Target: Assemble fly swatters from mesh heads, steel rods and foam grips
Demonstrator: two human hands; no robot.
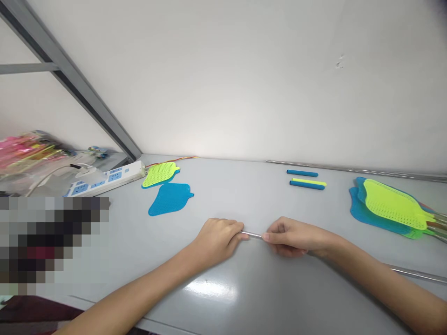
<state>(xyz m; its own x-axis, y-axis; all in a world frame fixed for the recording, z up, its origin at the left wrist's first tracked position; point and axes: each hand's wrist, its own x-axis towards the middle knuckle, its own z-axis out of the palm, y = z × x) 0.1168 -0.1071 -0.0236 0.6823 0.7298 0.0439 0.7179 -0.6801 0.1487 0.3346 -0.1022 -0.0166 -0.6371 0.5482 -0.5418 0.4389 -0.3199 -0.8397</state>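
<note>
A thin silvery metal rod spans the short gap between my two hands. My left hand is closed over its left end, fingers wrapped round and thumb along it. With thumb and curled fingers, my right hand pinches the rod a little further right. A length of metal rod shows beyond my right forearm, in line with the held part; the arm hides whether they are one piece. Behind my left hand lie a blue fly swatter head and a yellow-green swatter head, the latter over another blue one.
Two blue tubes and a yellow one lie towards the wall. Stacked swatters are at the right, with metal rods along the back. A power strip and bagged items stand left, beside a metal frame.
</note>
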